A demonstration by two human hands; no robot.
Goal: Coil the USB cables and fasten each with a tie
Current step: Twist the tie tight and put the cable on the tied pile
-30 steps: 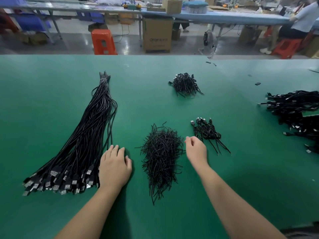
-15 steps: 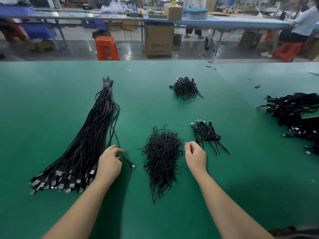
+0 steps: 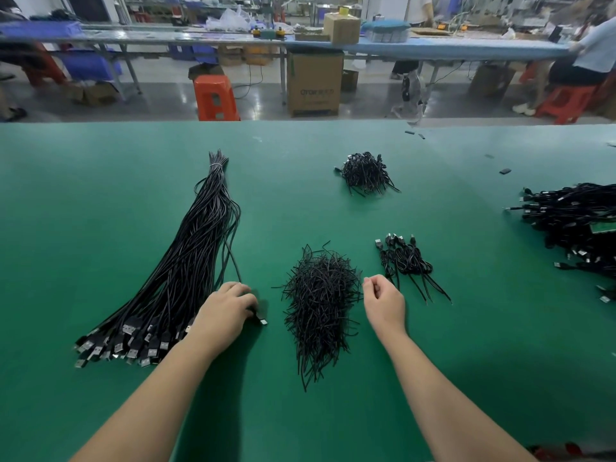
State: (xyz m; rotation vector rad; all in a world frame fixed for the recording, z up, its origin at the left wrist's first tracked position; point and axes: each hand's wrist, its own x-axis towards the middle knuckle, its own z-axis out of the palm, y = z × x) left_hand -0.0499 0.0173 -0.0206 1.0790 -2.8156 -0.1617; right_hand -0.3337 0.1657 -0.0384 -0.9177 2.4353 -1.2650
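Observation:
A long bundle of straight black USB cables [image 3: 186, 271] lies on the left, plugs fanned toward me. My left hand [image 3: 226, 311] sits at its right edge, fingers curled round one cable [image 3: 233, 258] pulled from the bundle; that cable's plug [image 3: 263, 322] pokes out beside my thumb. A loose pile of thin black ties [image 3: 320, 305] lies in the middle. My right hand [image 3: 383, 301] is at the pile's right edge, thumb and forefinger pinched on a tie. Several coiled, tied cables [image 3: 405, 260] lie just beyond that hand.
A second small tie heap [image 3: 365, 173] sits farther back on the green table [image 3: 100, 195]. A big tangle of cables [image 3: 576, 221] fills the right edge. Small black scraps [image 3: 505, 171] dot the far right. Beyond the table stand an orange stool [image 3: 215, 96] and a cardboard box [image 3: 315, 83].
My left hand went from lying flat beside the bundle to curling round one cable and drawing its plug out to the right. My right hand stayed at the tie pile.

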